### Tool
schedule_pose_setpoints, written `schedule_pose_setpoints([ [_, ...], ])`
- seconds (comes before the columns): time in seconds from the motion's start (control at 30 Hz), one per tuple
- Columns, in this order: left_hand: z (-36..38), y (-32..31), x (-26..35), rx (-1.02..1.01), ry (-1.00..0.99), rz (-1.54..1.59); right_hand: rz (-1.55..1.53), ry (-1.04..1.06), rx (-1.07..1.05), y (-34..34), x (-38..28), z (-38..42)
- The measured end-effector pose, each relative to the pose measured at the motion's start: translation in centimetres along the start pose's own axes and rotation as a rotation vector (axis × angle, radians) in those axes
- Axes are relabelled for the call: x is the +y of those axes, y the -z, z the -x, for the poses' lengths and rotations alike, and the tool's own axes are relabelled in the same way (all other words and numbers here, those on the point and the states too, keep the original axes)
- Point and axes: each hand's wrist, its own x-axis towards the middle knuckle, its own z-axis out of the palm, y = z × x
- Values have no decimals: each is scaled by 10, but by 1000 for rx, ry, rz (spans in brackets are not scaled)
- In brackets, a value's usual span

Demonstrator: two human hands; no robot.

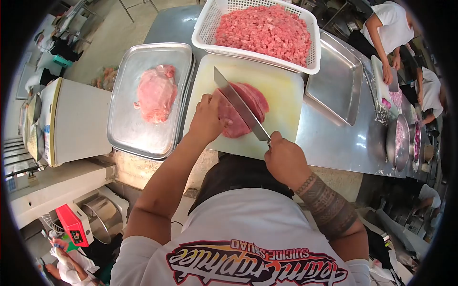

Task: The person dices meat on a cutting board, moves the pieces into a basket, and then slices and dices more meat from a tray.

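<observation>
- The right hand has its grip closed round the handle of the kitchen knife.
- The knife's broad blade runs diagonally across the red meat, its tip toward the upper left.
- The left hand has its grip partly open, with bent fingers and thumb on the meat, left of the blade.
- The meat lies on the white cutting board, in front of the person; layered slices show on the blade's right side.
- To the left of the board, a pale pink piece of meat lies on a metal tray.
- Beyond the board, a white perforated plastic basket holds a heap of diced meat.
- To the right of the basket and board, a rectangular metal pan rests on the metal tabletop.
- Farther right, a co-worker in a white top has hands over another white board, near chopped purple-and-white pieces.
- Round metal bowls are at the tabletop's right end.
</observation>
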Motion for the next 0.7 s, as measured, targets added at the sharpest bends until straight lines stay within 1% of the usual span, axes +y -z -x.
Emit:
schedule_pose_setpoints([
  [0.1, -4, 1, -2, -38, -7, -6, 38, 16, -64, 18, -6, 6],
  [0.2, -5, 4, 0, -28, -3, -11, 101, 35, -117, 30, -14, 2],
  [0.3, -3, 0, -1, 14, -13, 5, 122, 72, -146, 35, -19, -12],
  [0.33, -5, 1, -1, -5, -10, 17, 103, 93, -130, 34, -20, -19],
  [0.4, -8, 2, -3, -41, 0, 43, 69, 138, -103, 28, -24, -41],
  [0.5, -9, -6, -11, -40, 10, 24, 10, 87, -97, -2, -32, -86],
  [0.57, -7, -3, -10, -30, -4, 43, -29, 88, -47, -24, -37, -105],
  [0.7, -5, -4, -4, -11, 12, 1, -18, 134, -14, -27, -45, -123],
])
